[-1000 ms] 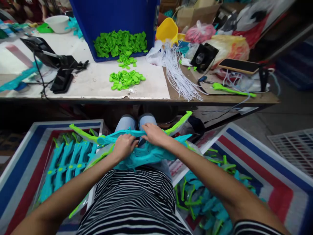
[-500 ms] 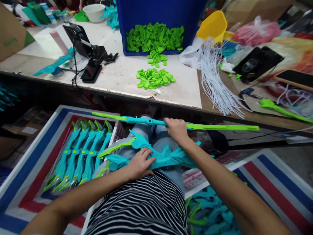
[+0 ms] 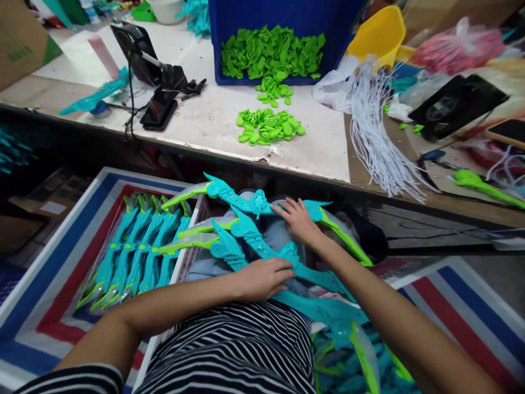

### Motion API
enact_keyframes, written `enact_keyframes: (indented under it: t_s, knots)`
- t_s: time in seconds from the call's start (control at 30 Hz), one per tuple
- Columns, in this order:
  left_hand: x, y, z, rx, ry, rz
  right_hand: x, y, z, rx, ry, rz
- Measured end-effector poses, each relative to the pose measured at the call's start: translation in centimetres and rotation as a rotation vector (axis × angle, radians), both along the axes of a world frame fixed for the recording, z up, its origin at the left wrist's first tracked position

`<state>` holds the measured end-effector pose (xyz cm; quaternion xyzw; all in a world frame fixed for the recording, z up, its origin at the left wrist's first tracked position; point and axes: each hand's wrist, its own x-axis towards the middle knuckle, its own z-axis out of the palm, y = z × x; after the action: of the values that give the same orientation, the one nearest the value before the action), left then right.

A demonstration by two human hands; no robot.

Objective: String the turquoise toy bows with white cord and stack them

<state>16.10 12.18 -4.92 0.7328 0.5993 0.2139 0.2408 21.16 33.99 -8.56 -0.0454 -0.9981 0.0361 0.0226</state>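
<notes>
Three turquoise toy bows with bright green limbs lie across my lap. Along the far side is the upper toy bow (image 3: pixel 241 203); the middle toy bow (image 3: pixel 256 241) and the near toy bow (image 3: pixel 311 306) overlap below it. My right hand (image 3: pixel 299 221) rests on the upper bow with fingers stretched out and spread. Over the two nearer bows lies my left hand (image 3: pixel 264 278), its fingers extended flat, pointing right. Clear film covers parts of the green limbs. My forearms hide stretches of the nearer bows.
At left, a striped-lined crate (image 3: pixel 53 273) holds a row of bagged bows (image 3: pixel 139 246). Another striped-lined crate (image 3: pixel 459 306) at right contains more bows. On the table are green pieces (image 3: pixel 268 126), a blue bin (image 3: pixel 283 13), white cords (image 3: pixel 375 131) and a phone stand (image 3: pixel 159 82).
The upper bow has turned from edge-on to flat, and my right hand's fingers have loosened and spread. My left hand has slid right. The nearer bows have shifted and fanned apart.
</notes>
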Motion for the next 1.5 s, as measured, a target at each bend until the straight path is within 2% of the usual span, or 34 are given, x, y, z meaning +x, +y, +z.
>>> enact_keyframes:
  t_s: [0.13,0.27,0.37,0.53,0.63,0.77,0.87,0.97,1.1,1.17,1.23,1.3,1.37,1.43,1.5]
  knots:
    - [-2.9,1.1,0.9,-0.042,0.314,0.171,-0.9,-0.9,0.3,-0.031,0.074,-0.048]
    - [-5.1,0.3,0.9,-0.142,0.457,0.196,-0.8,-0.8,-0.1,-0.085,0.154,-0.07]
    - [-5.3,-1.3,0.4,-0.179,0.451,0.217,-0.3,-0.4,-0.4,-0.117,0.201,-0.05]
    - [-5.7,-3.2,-0.1,-0.124,0.414,0.2,-0.2,-0.4,0.0,-0.142,0.206,-0.016]
    - [-6.6,-4.3,0.1,-0.185,0.381,0.189,-0.3,-0.4,0.2,-0.157,0.169,-0.027]
    - [-8.3,-5.0,0.8,-0.224,0.213,0.189,-0.7,-0.2,1.0,-0.129,0.098,-0.023]
    - [-9.8,-2.2,1.1,-0.106,0.083,0.343,-2.2,0.5,3.0,-0.1,0.1,-0.026]
    - [-10.9,2.9,0.8,-0.019,0.151,0.495,-6.0,1.7,6.0,-0.062,0.203,-0.113]
    - [-11.0,8.1,-0.2,-0.179,0.264,0.489,-13.2,3.3,8.7,-0.034,0.262,-0.321]
    - [-10.8,9.0,-0.6,-0.208,0.29,0.479,-16.1,3.8,9.1,-0.057,0.212,-0.406]
    - [-10.6,9.2,-0.8,-0.205,0.295,0.481,-17.5,4.1,9.1,-0.095,0.195,-0.423]
    - [-10.6,9.2,-0.9,-0.205,0.278,0.479,-17.2,4.9,9.0,-0.15,0.237,-0.377]
    - [-10.7,9.3,-0.8,-0.216,0.246,0.469,-15.6,6.5,9.1,-0.232,0.262,-0.322]
    - [-10.8,9.7,-0.5,-0.236,0.211,0.455,-13.4,8.8,9.4,-0.316,0.193,-0.28]
    - [-10.7,10.4,-0.2,-0.259,0.181,0.434,-11.3,11.3,10.0,-0.338,0.069,-0.254]
